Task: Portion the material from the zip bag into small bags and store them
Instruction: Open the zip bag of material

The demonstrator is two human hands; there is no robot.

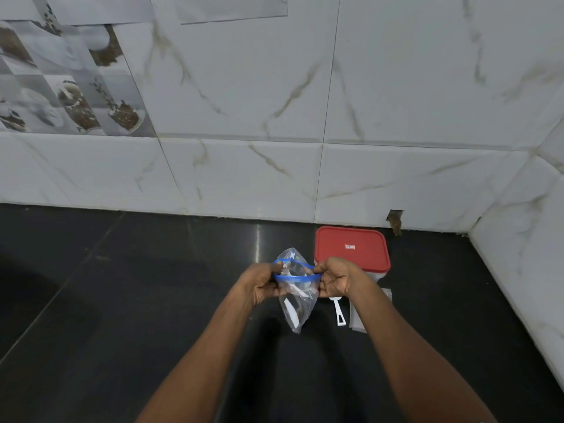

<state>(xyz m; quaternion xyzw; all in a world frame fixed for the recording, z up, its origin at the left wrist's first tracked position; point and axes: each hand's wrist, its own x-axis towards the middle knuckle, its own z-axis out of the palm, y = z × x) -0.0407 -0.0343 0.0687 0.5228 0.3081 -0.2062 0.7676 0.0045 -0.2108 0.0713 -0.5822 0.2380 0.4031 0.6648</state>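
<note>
Forearms [213, 346] out, left hand [259, 283] and right hand [337, 279] pinch zip bag [297, 305] by its blue rim, fingers [327, 286] curled; film looks light, limp, slippery; rim likely grips best.

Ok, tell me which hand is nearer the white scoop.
Right. The right hand is just beyond the white scoop, pinching one rim of the zip bag; the left hand grips the opposite rim, farther left.
</note>
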